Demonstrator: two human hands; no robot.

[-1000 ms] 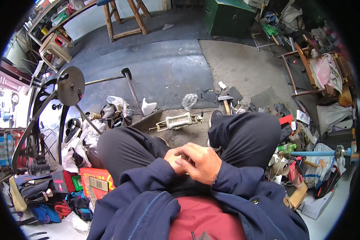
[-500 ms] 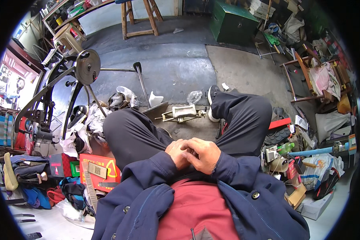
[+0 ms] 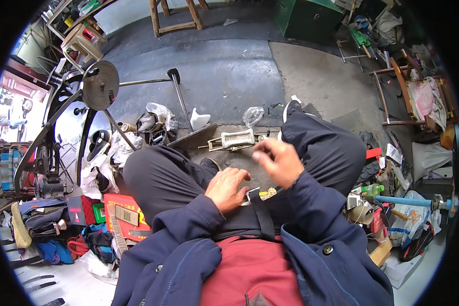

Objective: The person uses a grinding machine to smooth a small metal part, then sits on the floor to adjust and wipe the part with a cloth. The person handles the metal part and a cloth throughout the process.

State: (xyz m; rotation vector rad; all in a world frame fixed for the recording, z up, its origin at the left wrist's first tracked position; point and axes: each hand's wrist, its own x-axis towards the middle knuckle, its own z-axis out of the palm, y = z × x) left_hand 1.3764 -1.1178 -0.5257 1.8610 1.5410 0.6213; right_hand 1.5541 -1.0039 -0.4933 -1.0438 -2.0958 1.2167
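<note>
The person sits with knees spread, dark trousers [image 3: 160, 176] on either side of a gap of worn floor, and both hands are out over the lap, apart from each other. The left hand [image 3: 224, 188] lies low near the left thigh, back upward, its fingers loosely spread and the thumb standing away from them; I see nothing in its grasp. The right hand [image 3: 283, 162] is higher and further forward, fingers bent toward the thumb, and from here I cannot tell whether anything is pinched there. Between and just below the hands a dark strap [image 3: 263, 219] runs down the middle of the lap, with a silvery buckle [image 3: 249, 195] at its far end, near the left thumb, and a small yellowish thing [image 3: 269, 193] just beside it. Beyond the hands, on the floor, a pale block in a metal frame [image 3: 238, 138] sits close to a tilted dark board [image 3: 195, 136], with a white plastic piece [image 3: 199, 120] and a crumpled clear bag [image 3: 253, 116] behind. Over on the person's left stands a black metal machine with a round wheel [image 3: 101, 85], and a red box [image 3: 121, 208] lies nearer; on the right, a blue tube [image 3: 405, 201] sticks out among the clutter by a green bottle [image 3: 375, 189].
</note>
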